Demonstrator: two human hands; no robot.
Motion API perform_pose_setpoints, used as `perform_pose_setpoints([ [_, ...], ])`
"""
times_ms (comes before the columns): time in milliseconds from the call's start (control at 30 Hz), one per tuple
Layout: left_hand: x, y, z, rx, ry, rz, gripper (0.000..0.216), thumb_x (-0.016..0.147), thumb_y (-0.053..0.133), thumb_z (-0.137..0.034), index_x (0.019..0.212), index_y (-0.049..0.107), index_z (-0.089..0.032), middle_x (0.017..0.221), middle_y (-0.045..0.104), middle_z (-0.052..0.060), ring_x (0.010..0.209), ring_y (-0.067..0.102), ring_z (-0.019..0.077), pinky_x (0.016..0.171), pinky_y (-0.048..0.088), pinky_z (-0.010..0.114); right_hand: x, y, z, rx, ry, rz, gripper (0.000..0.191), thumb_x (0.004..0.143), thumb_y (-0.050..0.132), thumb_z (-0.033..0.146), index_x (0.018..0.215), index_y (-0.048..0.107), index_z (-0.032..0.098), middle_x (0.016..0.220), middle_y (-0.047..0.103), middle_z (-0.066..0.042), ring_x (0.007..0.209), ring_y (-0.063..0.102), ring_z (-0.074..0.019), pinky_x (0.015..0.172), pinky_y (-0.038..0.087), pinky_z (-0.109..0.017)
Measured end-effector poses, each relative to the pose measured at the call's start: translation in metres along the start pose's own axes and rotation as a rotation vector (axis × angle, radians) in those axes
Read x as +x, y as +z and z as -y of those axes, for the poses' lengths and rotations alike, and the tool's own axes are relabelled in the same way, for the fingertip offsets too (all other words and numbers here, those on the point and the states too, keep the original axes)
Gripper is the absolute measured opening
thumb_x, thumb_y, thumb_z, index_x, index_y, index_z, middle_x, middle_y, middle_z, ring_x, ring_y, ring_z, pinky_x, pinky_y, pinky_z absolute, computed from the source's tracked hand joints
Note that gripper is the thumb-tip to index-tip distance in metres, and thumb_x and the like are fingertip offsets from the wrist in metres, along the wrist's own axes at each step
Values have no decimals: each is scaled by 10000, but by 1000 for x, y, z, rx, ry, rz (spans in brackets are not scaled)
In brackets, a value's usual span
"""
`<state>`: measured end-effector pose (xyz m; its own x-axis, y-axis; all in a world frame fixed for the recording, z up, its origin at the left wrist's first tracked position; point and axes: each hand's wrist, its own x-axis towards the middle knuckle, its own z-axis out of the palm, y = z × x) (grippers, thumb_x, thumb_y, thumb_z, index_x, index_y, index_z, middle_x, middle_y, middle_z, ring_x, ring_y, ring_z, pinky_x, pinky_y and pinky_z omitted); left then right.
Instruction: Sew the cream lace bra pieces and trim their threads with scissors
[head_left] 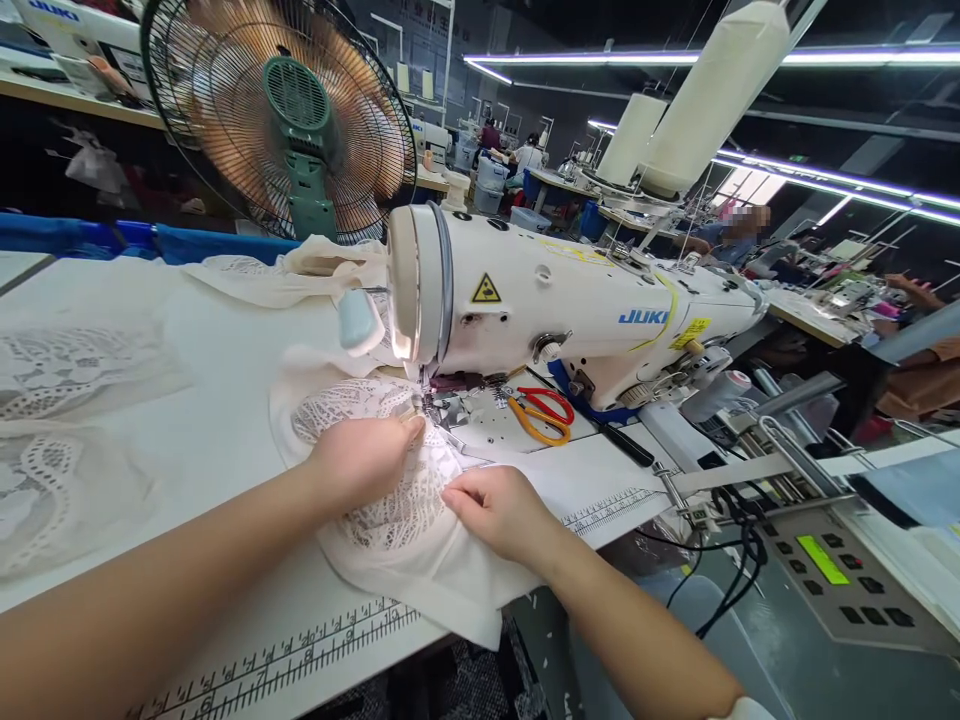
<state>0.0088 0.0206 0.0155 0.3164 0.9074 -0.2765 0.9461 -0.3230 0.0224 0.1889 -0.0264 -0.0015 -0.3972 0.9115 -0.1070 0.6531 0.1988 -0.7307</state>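
A white lace garment piece [397, 505] lies on the sewing table under the needle area of a white sewing machine [510, 285]. My left hand [367, 455] is closed on the lace just left of the presser foot [435, 400], its thumb and fingers pinching the fabric. Lower and to the right, my right hand [499, 510] pinches the garment's edge where lace meets plain cloth. The plain part of the cloth hangs over the table's front edge. Fingertips of both hands are partly hidden by the fabric and by the hands themselves.
Red-handled scissors [547, 405] and an orange-handled tool [540, 422] lie right of the needle. More lace pieces [75, 370] spread at left. A green fan [300, 130] stands behind. Thread cones [712, 100] rise at upper right; a control panel [832, 570] sits lower right.
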Motion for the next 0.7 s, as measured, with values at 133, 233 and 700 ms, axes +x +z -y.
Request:
perform_pose_setpoints([
  [133, 7, -1, 1, -31, -4, -5, 635, 801, 443, -93, 1424, 498, -205, 1160, 696, 193, 891, 685, 359, 639, 510, 408, 2, -2, 0, -2, 24, -4, 399, 863, 539, 166, 515, 345, 183, 536, 354, 48, 575, 331, -109, 558, 232, -250],
  [233, 6, -3, 1, -56, -1, -17, 593, 833, 422, -116, 1412, 515, -197, 1211, 682, 180, 955, 682, 368, 703, 531, 431, 2, -3, 1, -12, 31, -13, 393, 863, 541, 168, 508, 373, 179, 534, 370, 46, 572, 330, -105, 555, 240, -245],
  [700, 15, -6, 9, -73, -13, -31, 497, 904, 392, -179, 1376, 550, -186, 1241, 660, 174, 982, 663, 383, 729, 504, 432, 9, 1, 1, -75, 15, -9, 372, 892, 524, 180, 527, 458, 179, 548, 430, 40, 587, 389, -114, 556, 263, -250],
])
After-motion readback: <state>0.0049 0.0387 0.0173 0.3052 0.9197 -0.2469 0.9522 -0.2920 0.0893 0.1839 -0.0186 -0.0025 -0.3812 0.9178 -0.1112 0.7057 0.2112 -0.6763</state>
